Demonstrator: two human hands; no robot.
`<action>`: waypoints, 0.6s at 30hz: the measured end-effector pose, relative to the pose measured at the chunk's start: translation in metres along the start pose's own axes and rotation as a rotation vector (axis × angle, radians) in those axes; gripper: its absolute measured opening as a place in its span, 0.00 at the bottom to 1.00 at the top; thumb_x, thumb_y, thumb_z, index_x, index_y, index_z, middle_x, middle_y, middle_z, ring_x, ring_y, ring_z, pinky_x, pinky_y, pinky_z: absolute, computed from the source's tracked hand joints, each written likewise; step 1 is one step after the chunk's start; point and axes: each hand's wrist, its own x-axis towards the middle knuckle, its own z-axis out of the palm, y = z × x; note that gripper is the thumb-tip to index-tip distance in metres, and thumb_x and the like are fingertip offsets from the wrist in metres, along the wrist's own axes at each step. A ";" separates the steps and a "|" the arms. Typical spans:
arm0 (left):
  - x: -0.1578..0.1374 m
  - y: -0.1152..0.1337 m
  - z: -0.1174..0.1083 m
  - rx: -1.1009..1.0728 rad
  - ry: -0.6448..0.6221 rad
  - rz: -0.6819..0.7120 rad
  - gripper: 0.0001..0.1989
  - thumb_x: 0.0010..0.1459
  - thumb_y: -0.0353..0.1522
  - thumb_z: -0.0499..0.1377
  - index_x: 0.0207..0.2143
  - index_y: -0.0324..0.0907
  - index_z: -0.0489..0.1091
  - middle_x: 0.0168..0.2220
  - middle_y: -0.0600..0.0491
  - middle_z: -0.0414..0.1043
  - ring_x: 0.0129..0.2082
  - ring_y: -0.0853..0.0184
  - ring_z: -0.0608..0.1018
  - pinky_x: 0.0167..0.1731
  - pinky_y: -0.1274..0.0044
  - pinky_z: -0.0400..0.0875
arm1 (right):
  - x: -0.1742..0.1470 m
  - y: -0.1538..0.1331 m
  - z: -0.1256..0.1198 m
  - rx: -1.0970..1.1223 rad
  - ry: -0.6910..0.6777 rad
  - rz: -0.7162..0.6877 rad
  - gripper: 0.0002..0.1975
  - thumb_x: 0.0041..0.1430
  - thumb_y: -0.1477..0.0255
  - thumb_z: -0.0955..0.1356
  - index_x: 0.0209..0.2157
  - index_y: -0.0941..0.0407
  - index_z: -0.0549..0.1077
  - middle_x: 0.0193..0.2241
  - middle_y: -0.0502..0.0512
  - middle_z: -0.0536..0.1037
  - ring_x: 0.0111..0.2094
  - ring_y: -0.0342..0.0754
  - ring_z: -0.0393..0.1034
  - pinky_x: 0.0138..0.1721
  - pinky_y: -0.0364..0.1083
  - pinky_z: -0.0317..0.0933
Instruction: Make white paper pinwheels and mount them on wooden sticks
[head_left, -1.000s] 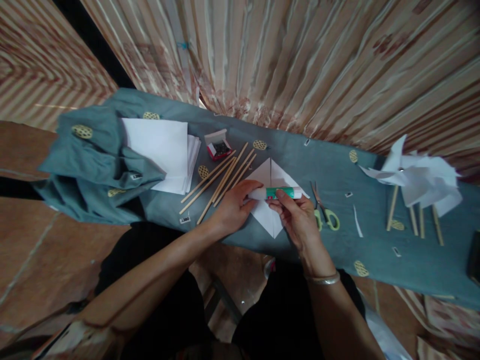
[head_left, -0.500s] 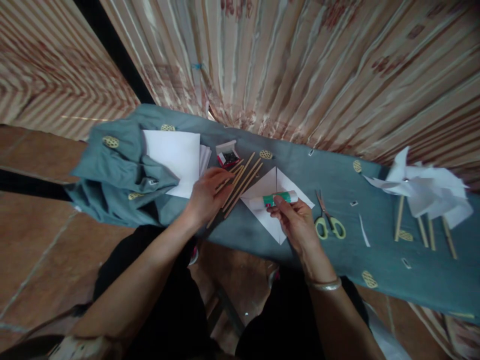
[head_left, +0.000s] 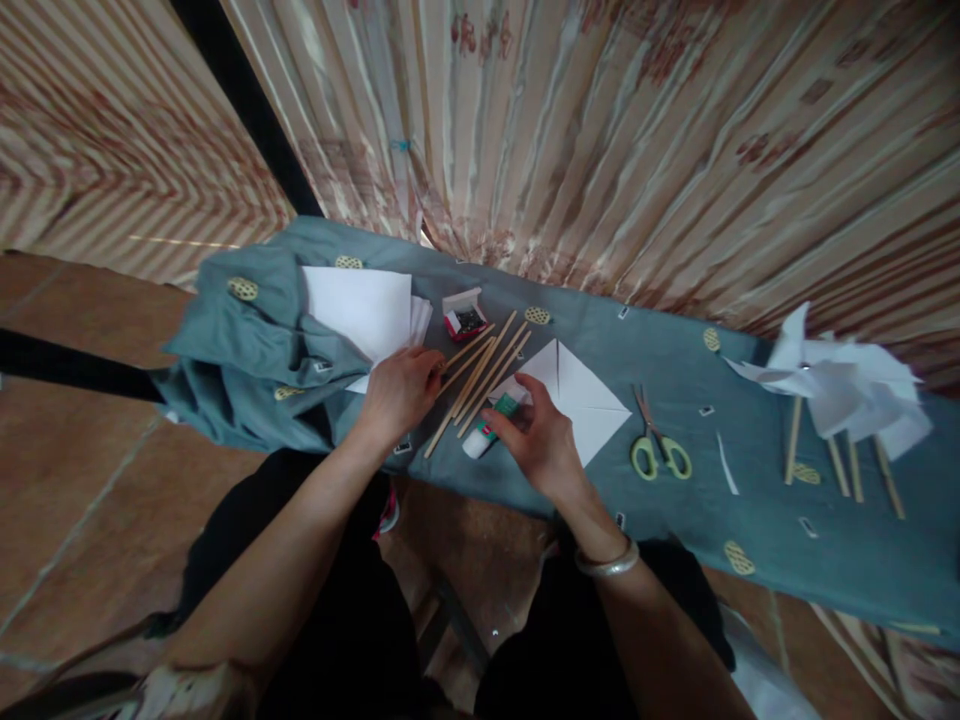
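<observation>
On the grey-green patterned cloth, the right hand has thumb and forefinger spread about a green-and-white glue stick beside thin wooden sticks; whether it grips is unclear. The left hand curls against the sticks, its hold hidden. Assembled white paper pinwheels lie far right; the slit white paper square lies flat, unfolded, without a stick.

The surface is a grey-green tablecloth, bunched at its left end beside stacked white paper sheets; a red box stands toward the far edge; wooden sticks slant toward the near edge, a glue stick just beside them. Further right lie a slit paper square, green-handled scissors and a paper strip; paper pinwheels lie toward the right end.
</observation>
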 end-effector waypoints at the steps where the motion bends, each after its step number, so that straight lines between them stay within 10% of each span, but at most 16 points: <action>1: 0.000 0.000 0.000 0.000 0.004 -0.007 0.12 0.60 0.28 0.53 0.40 0.40 0.75 0.38 0.47 0.77 0.39 0.58 0.78 0.37 0.71 0.71 | 0.001 -0.002 0.002 -0.009 -0.005 -0.011 0.34 0.55 0.56 0.71 0.59 0.57 0.64 0.26 0.52 0.81 0.28 0.51 0.76 0.33 0.47 0.66; 18: -0.016 0.029 0.007 -0.354 0.273 0.335 0.15 0.66 0.32 0.51 0.51 0.39 0.70 0.48 0.44 0.72 0.49 0.60 0.74 0.51 0.67 0.71 | -0.002 -0.003 0.020 -0.102 -0.070 -0.207 0.25 0.60 0.69 0.63 0.59 0.55 0.61 0.37 0.54 0.83 0.36 0.52 0.79 0.37 0.47 0.69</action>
